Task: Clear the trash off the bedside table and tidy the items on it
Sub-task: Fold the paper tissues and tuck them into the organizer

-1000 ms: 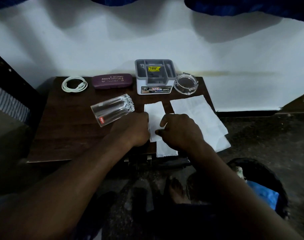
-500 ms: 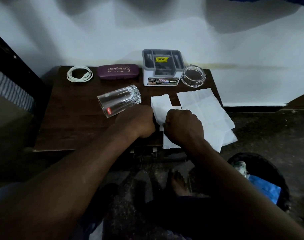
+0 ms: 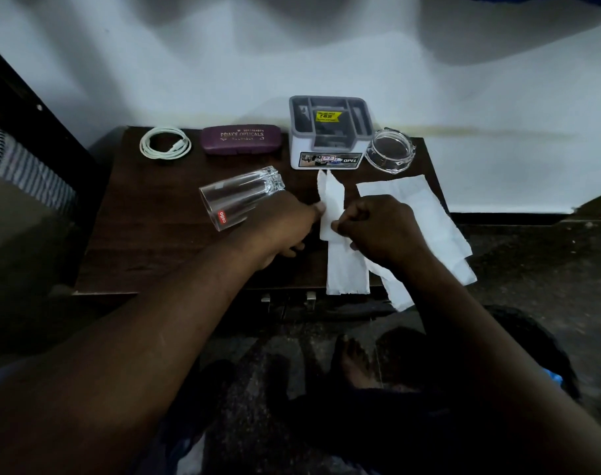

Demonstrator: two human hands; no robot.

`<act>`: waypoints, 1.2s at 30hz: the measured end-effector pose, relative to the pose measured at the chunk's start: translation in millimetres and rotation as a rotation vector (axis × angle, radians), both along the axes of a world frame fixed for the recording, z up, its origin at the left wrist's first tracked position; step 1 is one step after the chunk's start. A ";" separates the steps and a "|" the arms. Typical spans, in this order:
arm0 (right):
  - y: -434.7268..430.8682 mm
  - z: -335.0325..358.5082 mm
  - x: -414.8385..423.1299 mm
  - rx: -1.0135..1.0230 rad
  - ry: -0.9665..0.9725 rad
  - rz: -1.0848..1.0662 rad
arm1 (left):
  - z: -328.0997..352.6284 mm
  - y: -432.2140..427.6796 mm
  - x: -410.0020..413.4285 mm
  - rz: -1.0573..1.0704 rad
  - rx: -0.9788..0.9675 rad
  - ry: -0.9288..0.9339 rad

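Two hands meet at the middle of the frame over the dark wooden bench [image 3: 148, 248], both pinching one white tissue [image 3: 333, 200]: the left hand [image 3: 285, 231] grips its left edge, the right hand [image 3: 381, 231] is clenched on its right side, and its upper end stands lifted off the surface. A larger tissue sheet [image 3: 426, 214] lies flat at the right, overhanging the bench edge. A clear glass [image 3: 237, 197] lies on its side just left of the left hand. Along the back sit a coiled white cable [image 3: 165, 144], a purple spectacle case [image 3: 240, 138], a grey organiser box [image 3: 329, 132] and a glass ashtray [image 3: 390, 154].
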State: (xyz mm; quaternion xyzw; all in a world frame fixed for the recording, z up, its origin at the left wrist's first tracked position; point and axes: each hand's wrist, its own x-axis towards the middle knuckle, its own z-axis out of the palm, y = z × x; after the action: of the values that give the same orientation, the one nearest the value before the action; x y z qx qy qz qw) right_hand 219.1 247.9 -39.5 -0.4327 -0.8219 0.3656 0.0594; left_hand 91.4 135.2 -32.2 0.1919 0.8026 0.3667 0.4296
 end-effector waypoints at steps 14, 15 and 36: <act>-8.7 11.8 -0.1 -0.070 0.085 0.056 | -1.7 7.6 -2.1 0.241 0.171 -0.091; -9.1 11.9 -0.2 -0.078 0.085 0.053 | -2.8 8.0 -2.5 0.234 0.159 -0.076; -1.8 9.4 -3.1 -0.273 0.160 -0.239 | -4.4 5.6 3.9 0.001 0.225 -0.002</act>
State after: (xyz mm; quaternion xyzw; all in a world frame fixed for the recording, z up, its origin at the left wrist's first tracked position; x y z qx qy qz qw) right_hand 215.9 246.1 -30.2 -0.5009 -0.7001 0.4972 0.1082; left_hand 95.3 140.8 -36.6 0.2381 0.7560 0.4547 0.4061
